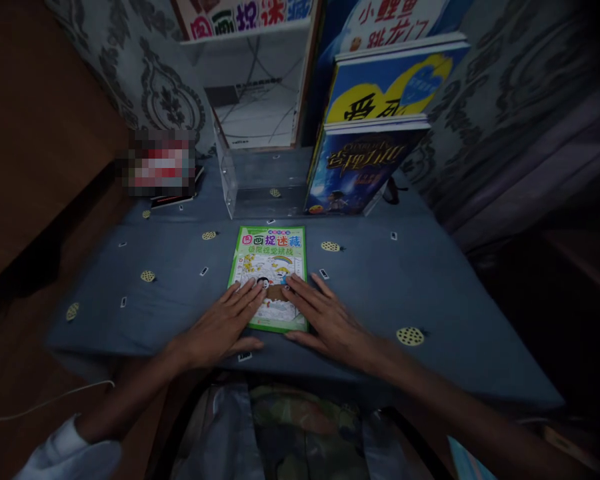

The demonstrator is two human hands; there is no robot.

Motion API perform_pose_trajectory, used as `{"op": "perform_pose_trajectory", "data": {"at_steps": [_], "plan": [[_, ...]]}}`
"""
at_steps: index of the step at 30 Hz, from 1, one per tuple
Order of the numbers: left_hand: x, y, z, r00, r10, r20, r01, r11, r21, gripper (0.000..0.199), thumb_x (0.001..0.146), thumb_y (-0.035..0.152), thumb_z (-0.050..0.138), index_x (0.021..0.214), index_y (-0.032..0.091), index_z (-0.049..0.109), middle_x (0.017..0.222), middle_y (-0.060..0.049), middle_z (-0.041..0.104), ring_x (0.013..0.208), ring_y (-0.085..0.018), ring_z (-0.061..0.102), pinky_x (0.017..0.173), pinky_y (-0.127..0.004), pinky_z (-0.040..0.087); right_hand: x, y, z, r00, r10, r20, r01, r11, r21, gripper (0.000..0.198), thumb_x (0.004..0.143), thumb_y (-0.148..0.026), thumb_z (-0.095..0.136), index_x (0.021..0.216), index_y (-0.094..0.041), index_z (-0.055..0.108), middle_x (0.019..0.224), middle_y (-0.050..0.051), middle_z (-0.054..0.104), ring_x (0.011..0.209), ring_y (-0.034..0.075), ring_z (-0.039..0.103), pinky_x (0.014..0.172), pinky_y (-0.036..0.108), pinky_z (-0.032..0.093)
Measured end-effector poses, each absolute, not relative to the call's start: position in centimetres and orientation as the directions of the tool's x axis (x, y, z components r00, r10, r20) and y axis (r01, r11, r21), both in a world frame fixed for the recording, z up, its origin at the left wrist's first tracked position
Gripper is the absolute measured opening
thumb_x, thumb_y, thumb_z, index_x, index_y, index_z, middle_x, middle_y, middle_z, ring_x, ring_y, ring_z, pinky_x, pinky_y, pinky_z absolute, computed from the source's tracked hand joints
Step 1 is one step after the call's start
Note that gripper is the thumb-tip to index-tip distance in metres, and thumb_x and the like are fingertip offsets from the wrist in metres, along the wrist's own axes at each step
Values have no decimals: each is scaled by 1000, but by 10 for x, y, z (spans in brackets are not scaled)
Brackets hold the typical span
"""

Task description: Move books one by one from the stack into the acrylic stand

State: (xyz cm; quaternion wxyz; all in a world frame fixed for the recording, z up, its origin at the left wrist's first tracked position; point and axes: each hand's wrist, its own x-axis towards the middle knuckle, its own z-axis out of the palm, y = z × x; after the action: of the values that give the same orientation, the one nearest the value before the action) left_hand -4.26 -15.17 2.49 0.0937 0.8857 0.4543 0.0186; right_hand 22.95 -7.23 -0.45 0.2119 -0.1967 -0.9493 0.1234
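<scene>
On the table: a blue-grey cloth (430, 287) covers the top, soft-looking, dotted with small round yellow motifs and tiny dark marks; its near edge hangs over in a fold.
Booklet: a thin green-bordered puzzle book (271, 267) lies flat in the middle near the front edge; glossy cover, cartoon drawing, coloured characters across the top.
Left hand: the left hand (225, 327) lies palm down, fingers spread flat and fairly wide, tips on the book's lower left corner; it holds nothing.
Right hand: the right hand (330, 320) lies the same way, fingers splayed, tips on the book's lower right part; thumb on the cloth just beside the edge.
Behind: a clear plastic stand (229, 177) rises just beyond the book; a white-covered book (255, 93) leans upright on it; to its right a stepped row of books (375, 140), dark blue and yellow covers, glossy.
Left rear: a blurred-out item (159, 163), well apart from the hands.
Walls: grey damask-patterned wallpaper (155, 87) on both sides.
Near the body: a white cable (55, 400) trails below the table's left edge.
</scene>
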Motion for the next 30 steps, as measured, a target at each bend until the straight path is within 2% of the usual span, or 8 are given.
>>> {"op": "perform_pose_trajectory", "data": {"at_steps": [4,9,12,17,21,26,30], "plan": [[-50,-125,20,535,845,-8,828,-523,205,80,103,56,35,161,21,-8,167,-16,14,156,-25,3,125,-48,16,230,-68,-6,-827,447,341,330,877,-350,77,96,-49,58,158,-18,26,156,20,43,147,30,37,121,62,25],[-53,-81,15,461,887,7,864,-451,223,75,102,61,33,161,19,11,166,-16,18,155,-27,8,125,-49,16,216,-49,3,-811,530,249,417,821,-390,70,97,-55,53,154,-17,38,155,20,45,147,32,36,120,63,25],[-52,-61,13,426,905,15,882,-419,217,73,101,62,32,159,19,20,165,-16,22,155,-28,10,124,-52,17,205,-31,7,-780,589,213,479,780,-403,64,98,-52,52,151,-18,43,156,18,44,148,33,34,119,63,26],[-51,-39,2,305,945,120,926,-324,192,68,103,57,33,157,15,28,165,-18,23,155,-28,19,121,-51,26,192,5,2,-691,692,207,604,711,-359,56,100,-44,47,147,-15,48,156,19,43,148,31,35,120,59,28],[-52,-19,-7,202,960,193,955,-237,178,64,103,50,36,154,12,35,161,-19,32,152,-29,27,119,-49,31,186,37,-6,-616,751,239,677,659,-327,55,99,-43,46,147,-14,49,155,19,46,147,31,37,119,56,29],[-45,-7,-5,54,978,202,981,-89,171,59,102,44,40,149,9,42,158,-20,38,148,-31,35,118,-49,34,185,61,-11,-532,803,269,737,595,-320,56,98,-41,44,146,-14,50,154,19,46,144,31,42,118,56,32],[-38,-12,2,-53,979,195,981,15,192,55,100,38,44,147,10,45,156,-21,41,146,-34,39,117,-51,34,191,48,-13,-484,835,261,787,546,-289,57,97,-38,43,145,-7,51,150,22,50,143,32,43,118,56,32]]}}
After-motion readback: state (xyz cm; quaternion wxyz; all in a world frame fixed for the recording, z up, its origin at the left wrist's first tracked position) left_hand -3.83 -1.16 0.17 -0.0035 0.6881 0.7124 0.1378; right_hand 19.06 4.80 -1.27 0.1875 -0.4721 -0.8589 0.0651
